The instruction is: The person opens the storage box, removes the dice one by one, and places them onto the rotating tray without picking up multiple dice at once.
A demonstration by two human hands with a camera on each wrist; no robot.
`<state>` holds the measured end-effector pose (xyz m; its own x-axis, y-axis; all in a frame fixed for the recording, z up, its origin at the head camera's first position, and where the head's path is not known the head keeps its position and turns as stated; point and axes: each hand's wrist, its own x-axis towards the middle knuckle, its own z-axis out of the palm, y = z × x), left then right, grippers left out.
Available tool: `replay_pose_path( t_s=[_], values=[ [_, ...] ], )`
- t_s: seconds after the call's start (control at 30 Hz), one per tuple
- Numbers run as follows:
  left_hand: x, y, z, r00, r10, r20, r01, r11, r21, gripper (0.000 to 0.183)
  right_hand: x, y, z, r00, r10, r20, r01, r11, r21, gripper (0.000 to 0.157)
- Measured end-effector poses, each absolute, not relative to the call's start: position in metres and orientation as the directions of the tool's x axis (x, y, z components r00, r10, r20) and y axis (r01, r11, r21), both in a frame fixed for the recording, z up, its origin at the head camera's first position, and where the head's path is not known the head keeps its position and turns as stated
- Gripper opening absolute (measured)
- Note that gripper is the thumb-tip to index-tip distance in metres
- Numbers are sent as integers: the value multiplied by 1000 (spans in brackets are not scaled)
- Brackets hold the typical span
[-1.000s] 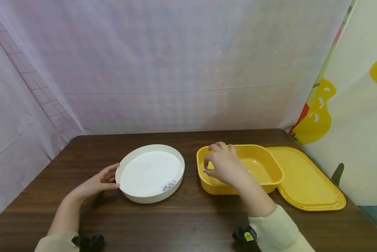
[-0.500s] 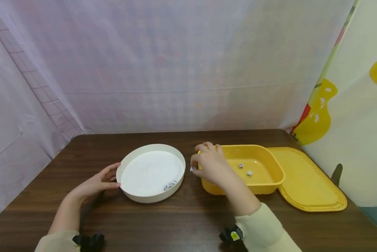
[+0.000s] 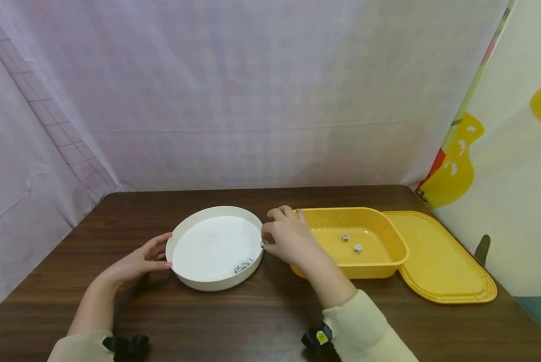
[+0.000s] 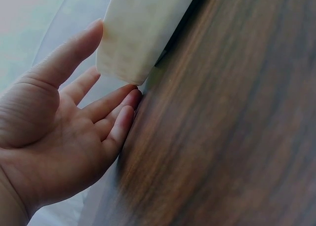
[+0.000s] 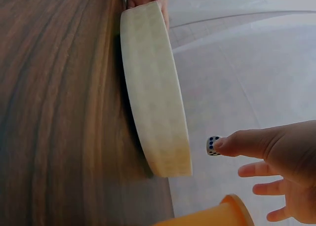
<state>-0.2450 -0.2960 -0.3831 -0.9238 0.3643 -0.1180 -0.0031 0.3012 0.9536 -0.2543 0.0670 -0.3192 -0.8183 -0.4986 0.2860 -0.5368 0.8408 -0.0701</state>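
Note:
Between thumb and fingers, my right hand (image 3: 290, 239) pinches a white die with dark blue dots (image 5: 213, 145), raised by the right rim of a round white tray (image 3: 213, 251). The right wrist view shows the thumb pressed on the die beside the tray's wall. At the tray's left side rests my left hand (image 3: 132, 264), thumb and fingertips touching its wall, fingers fairly straight in the left wrist view. Several dice (image 3: 243, 266) lie together inside the tray at the near right. Two more dice (image 3: 351, 244) sit on the floor of a yellow rectangular box (image 3: 379, 259).
A flat yellow lid (image 3: 448, 261) lies on the brown wooden table (image 3: 216, 327), right of the box and partly under its edge. White curtain-like sheets (image 3: 252, 100) hang behind the table. Each wrist carries a black strap.
My right hand has moved left with the die, out of the yellow box and over to the tray's right rim. Two dice in the box have come into sight. My left hand stays put.

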Motion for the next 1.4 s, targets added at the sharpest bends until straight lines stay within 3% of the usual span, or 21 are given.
replay_pose_path(
  t_s=[1.4],
  values=[
    [-245, -294, -382, -928, 351, -125, -14, 302, 953, 85, -258, 50, -343, -788, -520, 329, -568, 821, -61, 12]
  ],
)
